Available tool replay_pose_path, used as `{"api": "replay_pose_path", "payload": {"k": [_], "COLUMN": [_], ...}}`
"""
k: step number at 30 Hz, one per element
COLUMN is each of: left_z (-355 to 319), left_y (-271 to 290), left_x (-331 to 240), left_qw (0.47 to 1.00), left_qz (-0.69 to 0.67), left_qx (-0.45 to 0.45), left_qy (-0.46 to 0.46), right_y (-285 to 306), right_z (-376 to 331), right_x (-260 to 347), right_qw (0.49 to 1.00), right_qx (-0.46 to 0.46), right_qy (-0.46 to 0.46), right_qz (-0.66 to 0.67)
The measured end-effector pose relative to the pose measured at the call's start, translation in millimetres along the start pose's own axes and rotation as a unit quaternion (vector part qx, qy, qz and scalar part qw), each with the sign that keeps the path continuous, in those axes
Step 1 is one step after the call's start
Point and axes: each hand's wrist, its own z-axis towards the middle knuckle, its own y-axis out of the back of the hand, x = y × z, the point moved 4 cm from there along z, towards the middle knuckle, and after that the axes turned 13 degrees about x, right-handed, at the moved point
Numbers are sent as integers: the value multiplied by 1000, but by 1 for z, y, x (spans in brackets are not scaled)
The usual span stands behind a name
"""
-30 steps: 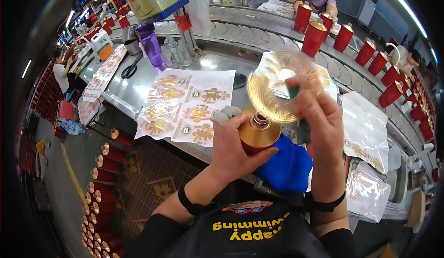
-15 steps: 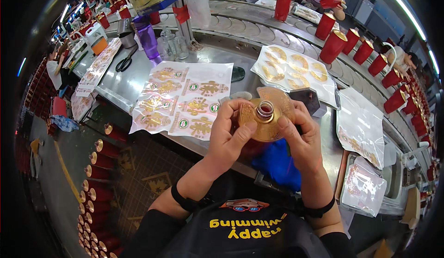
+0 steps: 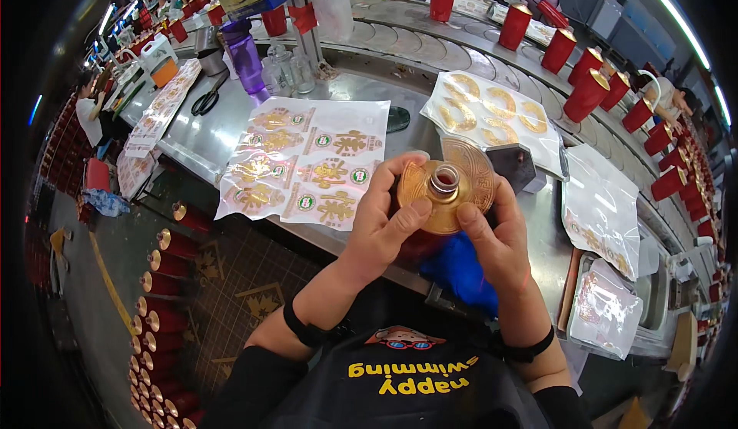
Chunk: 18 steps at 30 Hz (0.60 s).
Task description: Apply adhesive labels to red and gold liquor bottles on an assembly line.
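Bottle (image 3: 438,217) in both hands near our chest (red, gold-topped), we clasp it with left hand (image 3: 384,225) and right hand (image 3: 492,237), thumbs pressing a round gold sticker (image 3: 461,171) over its neck, seemingly half smoothed, sticker sheets (image 3: 307,164) left beyond.

Gold-shouldered red bottle (image 3: 438,202), gold-and-red sticker sheets (image 3: 307,164), purple bottle (image 3: 246,60), blue cloth (image 3: 461,267).

A sheet of gold-and-red stickers (image 3: 307,166) lies flat on the steel tabletop (image 3: 200,133), with a second sheet of gold ring stickers (image 3: 492,114) to its right. Scissors (image 3: 206,98) and a purple bottle (image 3: 244,58) sit further back. Red canisters (image 3: 588,94) line the curved conveyor (image 3: 400,41).
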Motion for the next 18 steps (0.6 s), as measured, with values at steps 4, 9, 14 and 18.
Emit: {"api": "replay_pose_path", "payload": {"k": [4, 9, 14, 18], "left_z": [-5, -4, 0, -1], "left_y": [-5, -3, 1, -1], "left_x": [-2, -3, -1, -3], "left_qw": [999, 994, 991, 994], "left_qz": [-50, -104, -130, -109], "left_qx": [-20, -23, -15, 10], "left_qy": [1, 14, 26, 24], "right_y": [4, 4, 5, 6], "right_z": [5, 4, 1, 1], "right_x": [-1, -3, 1, 0], "right_qw": [998, 999, 997, 997], "right_qx": [36, 43, 54, 63], "right_qy": [9, 14, -5, -53], "right_qz": [-42, -30, -59, 3]}}
